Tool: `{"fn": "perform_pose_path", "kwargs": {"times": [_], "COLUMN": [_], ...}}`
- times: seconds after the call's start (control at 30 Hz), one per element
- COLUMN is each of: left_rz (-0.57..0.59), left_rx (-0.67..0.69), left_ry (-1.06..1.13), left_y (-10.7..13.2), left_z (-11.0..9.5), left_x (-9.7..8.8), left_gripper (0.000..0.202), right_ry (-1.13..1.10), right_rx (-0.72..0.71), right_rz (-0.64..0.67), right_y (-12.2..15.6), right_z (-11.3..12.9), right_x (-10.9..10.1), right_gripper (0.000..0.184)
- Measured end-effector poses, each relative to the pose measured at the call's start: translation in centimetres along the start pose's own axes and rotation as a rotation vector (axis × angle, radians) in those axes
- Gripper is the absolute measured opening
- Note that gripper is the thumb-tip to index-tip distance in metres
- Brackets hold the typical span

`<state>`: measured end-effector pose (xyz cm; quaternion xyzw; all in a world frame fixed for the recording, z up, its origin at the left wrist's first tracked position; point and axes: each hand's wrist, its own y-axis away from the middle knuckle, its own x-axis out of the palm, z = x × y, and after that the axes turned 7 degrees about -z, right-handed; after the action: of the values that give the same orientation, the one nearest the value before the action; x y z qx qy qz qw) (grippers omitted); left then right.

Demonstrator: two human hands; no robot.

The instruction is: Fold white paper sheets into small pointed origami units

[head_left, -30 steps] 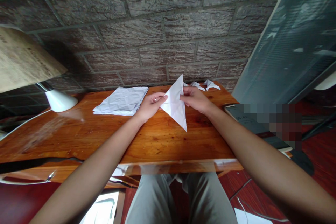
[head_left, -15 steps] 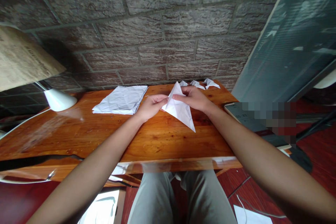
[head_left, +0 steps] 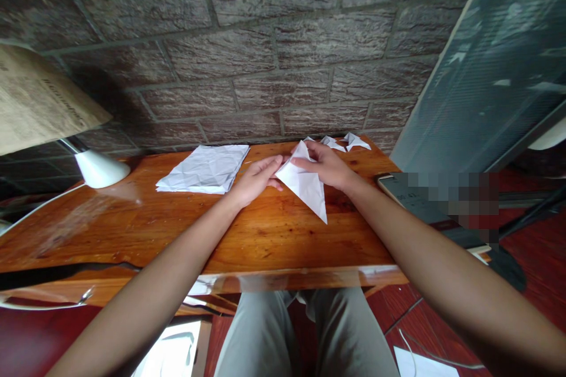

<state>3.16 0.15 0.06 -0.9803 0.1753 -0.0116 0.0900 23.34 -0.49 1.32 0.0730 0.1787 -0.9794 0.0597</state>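
A white sheet folded into a pointed triangle [head_left: 305,184] lies on the wooden table [head_left: 265,235], its tip pointing toward me. My left hand [head_left: 256,177] pinches its left corner with fingers pressed together. My right hand [head_left: 329,166] holds its upper right edge, fingers curled over the fold. Both hands rest low on the tabletop at the far middle.
A stack of creased white paper [head_left: 203,168] lies left of my hands. Small folded paper pieces [head_left: 342,142] sit at the back by the brick wall. A white lamp base [head_left: 99,168] stands at the left, a phone [head_left: 411,200] at the right edge.
The folded paper stood upright between my hands a second ago; it has been lowered and pressed flatter onto the table, with its tip swung slightly right.
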Motion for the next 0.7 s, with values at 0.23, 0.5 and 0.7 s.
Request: {"fn": "perform_pose_path", "kwargs": {"times": [0.23, 0.5, 0.7], "left_rz": [-0.038, -0.093, -0.090], "left_rx": [0.110, 0.127, 0.148], "left_ry": [-0.065, -0.097, -0.112], "left_y": [-0.11, -0.14, -0.16], "left_z": [0.11, 0.18, 0.44], "left_x": [-0.19, -0.24, -0.31], "left_gripper": [0.051, 0.053, 0.051], "right_ry": [0.047, 0.033, 0.020], "right_rx": [-0.038, -0.043, -0.095], "right_rz": [-0.096, -0.097, -0.104], "right_y": [0.03, 0.15, -0.06], "right_z": [0.09, 0.42, 0.07], "right_x": [0.22, 0.45, 0.47], "right_gripper": [0.043, 0.048, 0.047]}}
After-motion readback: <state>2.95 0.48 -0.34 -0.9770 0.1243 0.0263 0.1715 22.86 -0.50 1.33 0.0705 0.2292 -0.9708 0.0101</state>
